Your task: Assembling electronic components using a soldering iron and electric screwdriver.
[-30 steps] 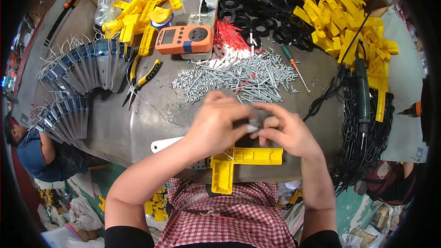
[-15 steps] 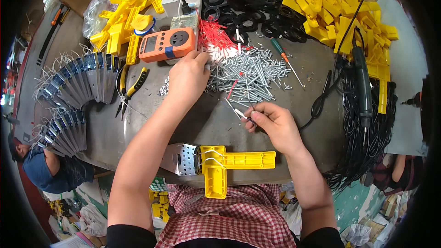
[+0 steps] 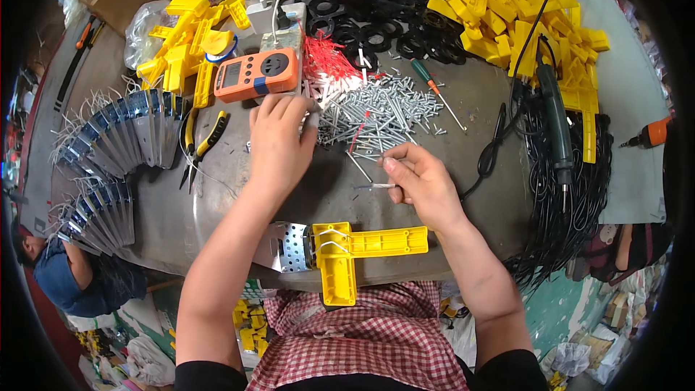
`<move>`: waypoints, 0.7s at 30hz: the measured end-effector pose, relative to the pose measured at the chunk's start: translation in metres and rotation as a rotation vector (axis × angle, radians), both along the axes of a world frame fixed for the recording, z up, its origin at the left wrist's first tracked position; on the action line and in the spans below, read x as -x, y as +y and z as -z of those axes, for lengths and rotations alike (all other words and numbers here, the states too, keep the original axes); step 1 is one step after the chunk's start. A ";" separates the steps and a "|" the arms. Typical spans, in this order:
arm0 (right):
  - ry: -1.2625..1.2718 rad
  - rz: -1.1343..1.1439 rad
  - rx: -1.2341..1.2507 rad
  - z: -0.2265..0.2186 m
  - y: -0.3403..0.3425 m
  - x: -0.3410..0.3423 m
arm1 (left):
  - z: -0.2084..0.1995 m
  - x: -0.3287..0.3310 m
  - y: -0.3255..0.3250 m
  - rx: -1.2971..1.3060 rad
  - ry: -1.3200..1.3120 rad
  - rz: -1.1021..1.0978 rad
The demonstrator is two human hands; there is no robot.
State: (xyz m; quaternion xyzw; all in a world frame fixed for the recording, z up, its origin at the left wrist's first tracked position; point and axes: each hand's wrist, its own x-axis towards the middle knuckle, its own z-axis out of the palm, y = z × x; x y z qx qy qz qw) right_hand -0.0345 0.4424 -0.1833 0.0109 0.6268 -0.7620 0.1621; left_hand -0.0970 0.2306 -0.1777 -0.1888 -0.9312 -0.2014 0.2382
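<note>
My left hand (image 3: 279,145) rests palm down on the table below an orange plug-in meter (image 3: 257,74). Its fingers are bent and the thumb stands apart from them; the fingertips are partly hidden, beside a heap of silver screws (image 3: 384,112). Nearer me on the right, my right hand (image 3: 420,181) pinches a thin pale piece (image 3: 376,186) that points left, too small to name exactly. At the table's front edge, between my forearms, lies an open yellow plastic housing (image 3: 387,241) with white wires inside, joined to a perforated metal part (image 3: 295,247).
Behind the screws lie red-and-white wires (image 3: 329,61) and black rings (image 3: 373,38). Yellow housings (image 3: 499,11) are piled far right, near a hanging electric screwdriver (image 3: 554,119). Pliers (image 3: 203,141) and rows of metal blades (image 3: 119,130) lie left; a green screwdriver (image 3: 438,90) lies beyond the screws.
My left hand has drawn back leftward and nearer me, away from the meter's right corner. My right hand stays close by, and the pale piece in it now points more level to the left.
</note>
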 end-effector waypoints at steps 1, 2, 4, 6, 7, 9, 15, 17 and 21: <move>-0.033 -0.003 0.035 -0.002 0.002 -0.001 | -0.006 -0.013 0.004 -0.058 0.074 0.045; -0.062 -0.014 0.071 -0.005 0.004 0.000 | -0.013 -0.030 0.010 -0.183 0.038 0.141; -0.044 -0.036 0.068 -0.007 0.008 0.000 | -0.021 -0.056 0.019 -0.234 0.000 0.355; -0.024 -0.058 0.063 -0.014 0.008 -0.002 | -0.021 -0.066 0.025 -0.170 0.118 0.491; -0.058 -0.069 0.045 -0.019 0.008 -0.004 | -0.020 -0.069 0.025 -0.173 0.118 0.490; -0.088 -0.092 -0.023 -0.029 0.004 -0.009 | -0.019 -0.073 0.024 -0.230 0.053 0.438; -0.007 -0.031 -0.134 -0.033 0.003 -0.013 | -0.024 -0.082 0.025 -0.204 0.110 0.435; 0.011 -0.060 -0.170 -0.033 0.003 -0.014 | -0.025 -0.084 0.028 -0.233 0.043 0.432; 0.179 -0.047 -0.121 -0.019 0.004 -0.017 | -0.029 -0.094 0.029 -1.139 -0.675 0.416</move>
